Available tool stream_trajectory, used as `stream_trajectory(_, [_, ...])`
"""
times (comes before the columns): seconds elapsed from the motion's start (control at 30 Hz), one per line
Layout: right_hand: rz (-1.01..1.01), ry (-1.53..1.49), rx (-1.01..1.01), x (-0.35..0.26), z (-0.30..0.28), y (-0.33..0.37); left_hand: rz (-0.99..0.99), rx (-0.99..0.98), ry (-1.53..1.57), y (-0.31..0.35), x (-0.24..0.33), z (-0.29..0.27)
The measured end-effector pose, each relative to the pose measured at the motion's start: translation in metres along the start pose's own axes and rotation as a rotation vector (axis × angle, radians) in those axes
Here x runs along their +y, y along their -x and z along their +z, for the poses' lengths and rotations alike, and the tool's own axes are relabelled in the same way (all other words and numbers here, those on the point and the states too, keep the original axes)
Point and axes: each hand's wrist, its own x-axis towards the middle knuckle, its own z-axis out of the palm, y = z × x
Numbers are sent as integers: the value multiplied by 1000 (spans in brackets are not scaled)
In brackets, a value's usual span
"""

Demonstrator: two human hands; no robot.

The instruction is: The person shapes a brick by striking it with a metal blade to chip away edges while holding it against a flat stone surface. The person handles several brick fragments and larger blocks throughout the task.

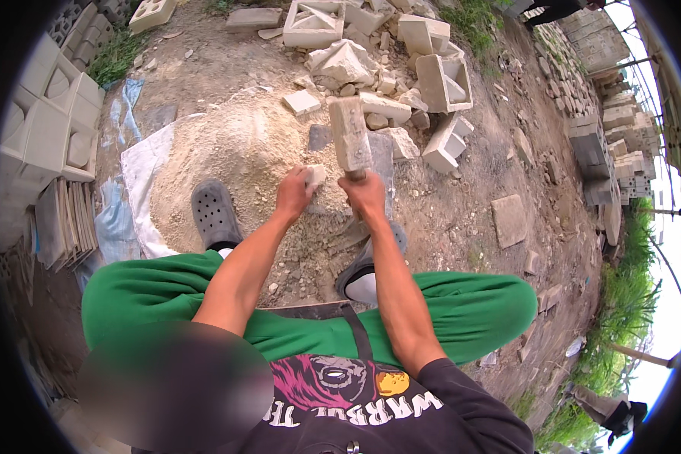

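Note:
My right hand (365, 189) is closed round the handle of a hammer, its blocky, dust-covered head (349, 136) raised above a flat dark slab (384, 159). Just left of it, my left hand (295, 191) grips a small pale stone chunk (315, 177) over the slab's edge. A mound of crushed cream-coloured rubble (234, 144) lies beyond and left of my left hand, partly on a white sheet (145, 163). Past the hammer, broken pale block pieces (344, 64) are piled up. Most of the hammer's handle is hidden by my fist.
My feet, in grey clogs (213, 210), stand either side of the work spot. Stacked pale blocks (49, 106) and thin boards (68, 219) line the left. A square slab (509, 220) lies on the ground to the right. Other people show at the upper right and lower right (609, 408).

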Motion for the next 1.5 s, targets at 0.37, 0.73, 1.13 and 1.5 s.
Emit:
stream_trajectory(0.37, [0,71,17,62,32,-4,-344,98,311,-15,8,20])
stream_trajectory(0.73, [-457,83,235,16,25,-12,-503,8,357,-25,4,14])
stream_trajectory(1.13, [-33,-43,35,18,16,-19,-487,32,391,-26,-2,23])
stream_trajectory(1.5, [-69,-14,19,35,20,-16,-498,58,334,-24,5,13])
